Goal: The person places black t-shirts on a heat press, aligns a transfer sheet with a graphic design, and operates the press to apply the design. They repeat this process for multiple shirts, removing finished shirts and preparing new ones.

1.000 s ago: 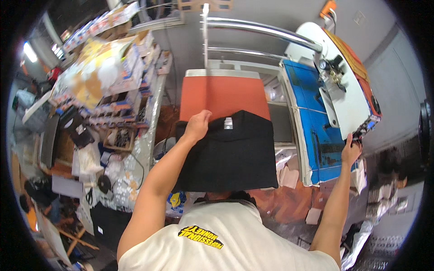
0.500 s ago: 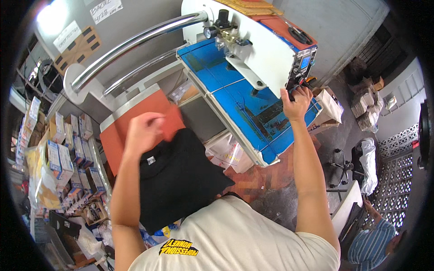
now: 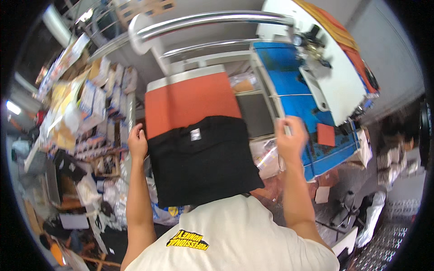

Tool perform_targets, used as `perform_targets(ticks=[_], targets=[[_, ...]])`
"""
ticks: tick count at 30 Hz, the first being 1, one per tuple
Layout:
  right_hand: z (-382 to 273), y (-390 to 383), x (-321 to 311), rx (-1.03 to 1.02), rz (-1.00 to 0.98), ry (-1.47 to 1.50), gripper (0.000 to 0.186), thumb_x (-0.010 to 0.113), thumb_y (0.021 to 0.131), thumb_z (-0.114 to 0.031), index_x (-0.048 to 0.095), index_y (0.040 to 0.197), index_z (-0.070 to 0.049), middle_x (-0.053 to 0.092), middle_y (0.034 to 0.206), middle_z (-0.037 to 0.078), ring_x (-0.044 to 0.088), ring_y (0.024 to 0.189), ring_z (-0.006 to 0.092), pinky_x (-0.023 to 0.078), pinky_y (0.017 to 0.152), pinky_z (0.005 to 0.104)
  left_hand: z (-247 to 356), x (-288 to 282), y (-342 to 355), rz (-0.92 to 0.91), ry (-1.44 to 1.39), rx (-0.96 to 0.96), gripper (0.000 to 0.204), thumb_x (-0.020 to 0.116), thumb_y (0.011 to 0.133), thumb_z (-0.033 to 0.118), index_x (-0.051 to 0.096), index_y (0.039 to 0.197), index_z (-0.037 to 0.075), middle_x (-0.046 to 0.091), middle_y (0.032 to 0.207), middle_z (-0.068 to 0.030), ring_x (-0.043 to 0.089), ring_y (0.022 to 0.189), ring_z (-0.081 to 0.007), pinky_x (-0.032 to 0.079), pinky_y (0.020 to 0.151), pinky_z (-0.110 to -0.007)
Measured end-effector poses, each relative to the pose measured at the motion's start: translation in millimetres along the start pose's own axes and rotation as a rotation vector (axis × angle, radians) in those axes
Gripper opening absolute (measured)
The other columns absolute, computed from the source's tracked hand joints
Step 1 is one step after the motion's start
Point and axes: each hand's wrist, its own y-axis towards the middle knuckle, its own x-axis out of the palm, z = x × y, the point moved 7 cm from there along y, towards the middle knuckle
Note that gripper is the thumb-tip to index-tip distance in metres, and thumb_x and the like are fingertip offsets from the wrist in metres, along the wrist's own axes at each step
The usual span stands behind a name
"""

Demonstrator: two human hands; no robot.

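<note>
A black garment (image 3: pixel 203 167) with a pale neck label lies flat across the front of a red press pad (image 3: pixel 190 101). My left hand (image 3: pixel 138 138) is beside their left edge, fingers apart and slightly curled, holding nothing visible. My right hand (image 3: pixel 290 137), smeared by motion, hovers between the garment and the blue platen (image 3: pixel 298 110); whether anything is in its fingers is unclear. A small red square (image 3: pixel 326 134) shows on the blue platen, under the front of the white press head (image 3: pixel 343 72) with its gauge and fittings.
Chrome rails (image 3: pixel 212 20) span the back of the machine. Stacked boxes and plastic (image 3: pixel 90 108) crowd a bench at left, with what seems part of a person (image 3: pixel 56 250) at lower left. An office chair (image 3: pixel 348 207) and piled cartons (image 3: pixel 398 158) stand at right.
My right hand has let go of the press head's front handle and come leftward. My left hand has moved down to the pad's left edge. The view has swung back left.
</note>
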Motion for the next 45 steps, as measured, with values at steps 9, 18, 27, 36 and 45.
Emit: perform_targets(ticks=[9,18,27,36,45], targets=[[49,-15,100,0.329,-0.853,0.040,0.020,0.084,0.074,-0.011,0.070,0.086,-0.002,0.067,0.076,0.012,0.065,0.073,0.0226,0.051,0.069,0.0355,-18,-93,-39,-0.366,-0.409,-0.355,0.013,0.074,0.083,0.005,0.073,0.093,-0.003,0.072,0.088,-0.0057,0.069,0.085,-0.0194,0.054,0.081,-0.034],[-44,6,-50,0.302,-0.975,0.168,0.020,0.071,0.066,0.009,0.073,0.085,0.002,0.075,0.088,0.012,0.072,0.086,0.0216,0.055,0.085,0.0346,53,-206,-61,-0.482,-0.659,-0.128,0.024,0.076,0.089,0.021,0.073,0.089,-0.003,0.072,0.094,-0.0103,0.069,0.090,-0.0232,0.053,0.088,-0.039],[-78,80,-101,0.123,-0.762,0.262,0.019,0.074,0.063,0.006,0.074,0.081,0.002,0.073,0.078,0.011,0.071,0.075,0.0214,0.057,0.075,0.0333,84,-251,-21,-0.199,-0.559,-0.038,0.015,0.077,0.075,-0.003,0.067,0.086,0.000,0.068,0.081,-0.0091,0.065,0.077,-0.0158,0.050,0.068,-0.027],[-10,217,139,0.136,-0.782,-0.470,0.029,0.079,0.076,-0.025,0.081,0.100,-0.011,0.077,0.103,0.016,0.074,0.100,0.0312,0.057,0.090,0.0402,24,-88,167,-0.190,0.129,0.103,0.020,0.073,0.086,0.013,0.075,0.100,-0.002,0.075,0.095,-0.0207,0.073,0.090,-0.0340,0.054,0.084,-0.039],[154,175,350,0.724,-0.363,0.121,0.012,0.065,0.090,-0.004,0.064,0.100,0.003,0.067,0.077,0.014,0.067,0.057,0.0233,0.056,0.048,0.0356,-115,79,210,0.026,-0.450,-0.804,0.013,0.073,0.088,0.000,0.073,0.098,-0.009,0.075,0.086,-0.0168,0.075,0.063,-0.0238,0.062,0.054,-0.032]])
